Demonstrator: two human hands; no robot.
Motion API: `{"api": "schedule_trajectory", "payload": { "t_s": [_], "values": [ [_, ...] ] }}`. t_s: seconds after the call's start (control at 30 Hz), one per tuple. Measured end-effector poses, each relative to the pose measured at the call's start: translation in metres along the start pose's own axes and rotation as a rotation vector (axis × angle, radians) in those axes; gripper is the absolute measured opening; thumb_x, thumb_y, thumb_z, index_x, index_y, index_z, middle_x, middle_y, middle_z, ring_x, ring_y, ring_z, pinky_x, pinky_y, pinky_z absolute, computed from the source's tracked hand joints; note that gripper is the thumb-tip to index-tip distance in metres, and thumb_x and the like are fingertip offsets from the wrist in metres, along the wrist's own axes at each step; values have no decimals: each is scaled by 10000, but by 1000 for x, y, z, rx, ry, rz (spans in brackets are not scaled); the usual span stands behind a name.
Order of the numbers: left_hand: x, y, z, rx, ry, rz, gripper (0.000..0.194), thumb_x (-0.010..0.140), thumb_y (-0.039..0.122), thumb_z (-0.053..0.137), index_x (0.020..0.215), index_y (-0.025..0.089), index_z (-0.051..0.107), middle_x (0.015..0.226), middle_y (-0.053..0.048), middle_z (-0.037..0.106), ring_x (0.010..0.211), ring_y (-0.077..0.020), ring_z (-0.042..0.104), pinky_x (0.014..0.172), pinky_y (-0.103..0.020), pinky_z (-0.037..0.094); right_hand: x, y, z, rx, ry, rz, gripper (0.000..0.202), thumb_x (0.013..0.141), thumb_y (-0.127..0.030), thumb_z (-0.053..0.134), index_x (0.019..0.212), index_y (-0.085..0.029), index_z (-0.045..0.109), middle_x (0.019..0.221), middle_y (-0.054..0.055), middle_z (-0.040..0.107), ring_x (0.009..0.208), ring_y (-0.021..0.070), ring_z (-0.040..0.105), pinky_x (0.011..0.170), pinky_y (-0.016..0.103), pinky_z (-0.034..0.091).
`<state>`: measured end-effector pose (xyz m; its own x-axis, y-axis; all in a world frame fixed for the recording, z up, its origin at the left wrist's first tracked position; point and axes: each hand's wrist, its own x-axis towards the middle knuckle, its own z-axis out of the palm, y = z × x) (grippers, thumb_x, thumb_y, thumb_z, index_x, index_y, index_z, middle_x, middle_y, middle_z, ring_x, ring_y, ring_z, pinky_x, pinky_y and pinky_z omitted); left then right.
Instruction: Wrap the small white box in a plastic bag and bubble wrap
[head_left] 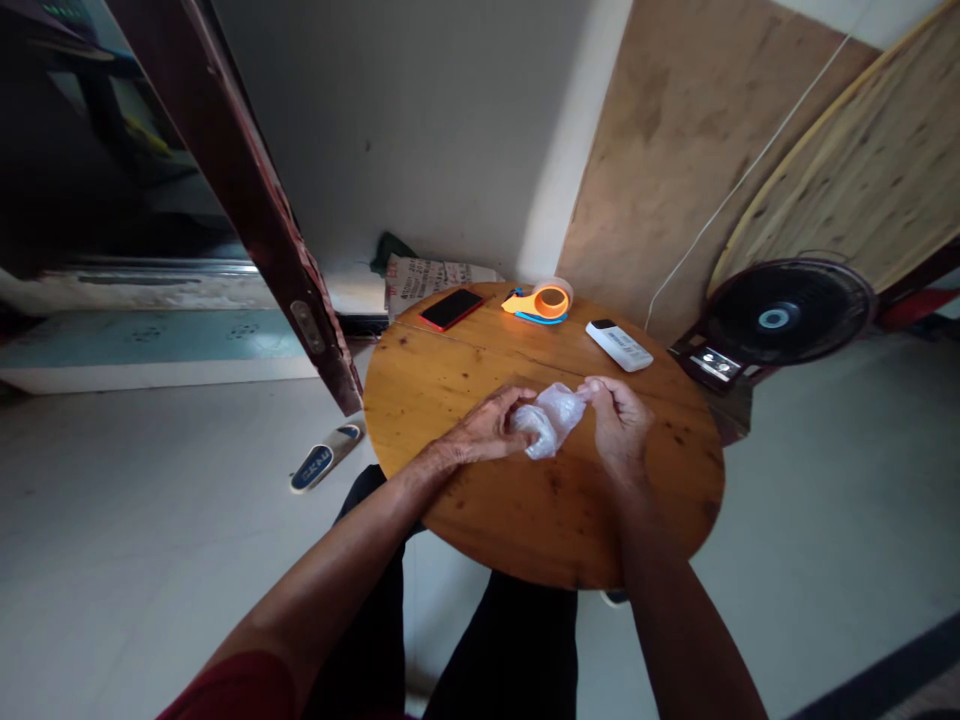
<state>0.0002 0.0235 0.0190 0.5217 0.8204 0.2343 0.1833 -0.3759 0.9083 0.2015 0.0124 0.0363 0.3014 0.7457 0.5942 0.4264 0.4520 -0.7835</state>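
Observation:
A piece of bubble wrap [559, 410], whitish and see-through, is rolled or bunched just above the round wooden table [480, 510]. My left hand [491, 425] curls around its left end, thumb below and fingers above. With thumb and fingers pinched, my right hand [619, 415] grips the wrap's upper right corner. Whether something lies inside the wrap I cannot tell. Beyond my hands sits an orange tape dispenser [536, 302] with a roll of clear tape and a blue part along its bottom.
A red-edged phone [451, 309] and a white box-like device [619, 345] lie toward the table's back. A black fan [787, 310] stands to the right, near a leaning round wooden board [840, 150]. A slipper [324, 458] lies on the floor, left, by the door frame [255, 190].

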Motion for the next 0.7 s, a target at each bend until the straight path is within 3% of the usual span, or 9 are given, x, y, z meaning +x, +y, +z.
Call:
{"api": "schedule_trajectory", "payload": {
  "t_s": [0.17,0.37,0.57,0.7],
  "values": [
    [2,-10,2,59,-6,46,539,733,316,715,1222,171,541,1134,-87,611,957,-195,590,861,-333,482,1,0,-2,18,49,17,235,867,-382,575,807,-179,676,719,18,687,682,157,637,700,307,518],
    [1,-1,-1,82,-31,45,373,722,267,677,1074,151,635,1020,-67,634,878,-184,598,777,-294,486,3,-4,-5,20,96,19,247,874,-388,556,800,-177,661,709,15,668,682,152,626,686,301,509],
    [1,-9,1,4,-10,48,279,768,347,656,964,149,651,967,-68,661,890,-192,623,802,-302,495,6,-3,-6,34,116,39,243,862,-385,563,764,-180,648,685,2,648,658,141,600,684,293,493],
    [2,-12,1,-18,-32,42,285,756,300,669,999,153,645,1020,-72,667,919,-193,629,835,-305,491,6,-2,-7,23,123,35,232,862,-377,567,781,-178,654,683,1,650,661,144,602,682,295,488]
  ]
}}
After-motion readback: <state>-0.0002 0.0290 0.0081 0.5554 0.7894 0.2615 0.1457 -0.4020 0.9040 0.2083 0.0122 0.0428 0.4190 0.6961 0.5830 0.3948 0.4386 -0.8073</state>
